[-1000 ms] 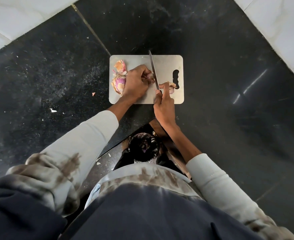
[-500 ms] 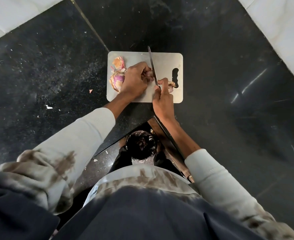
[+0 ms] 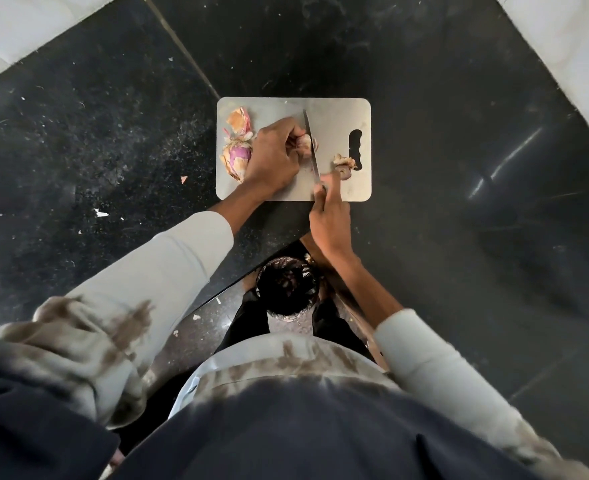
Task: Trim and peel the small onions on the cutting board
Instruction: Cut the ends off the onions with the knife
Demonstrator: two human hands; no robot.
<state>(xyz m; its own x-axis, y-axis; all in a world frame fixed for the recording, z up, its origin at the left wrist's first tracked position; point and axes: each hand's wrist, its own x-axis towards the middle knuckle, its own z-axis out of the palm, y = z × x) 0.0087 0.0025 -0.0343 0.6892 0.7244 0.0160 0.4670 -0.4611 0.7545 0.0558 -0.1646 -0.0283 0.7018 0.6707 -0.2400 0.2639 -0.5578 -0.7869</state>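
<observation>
While the left hand [image 3: 275, 157] pins a small onion [image 3: 306, 143] to the cutting board [image 3: 334, 114] at upper centre of the frame, steadying it, the right hand [image 3: 329, 216] grips the knife [image 3: 311, 147], blade against its end for trimming.

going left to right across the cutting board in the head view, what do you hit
onion skins with a purple onion → left hand gripping a small onion → knife blade → cut-off scraps → handle slot of the cutting board
</observation>
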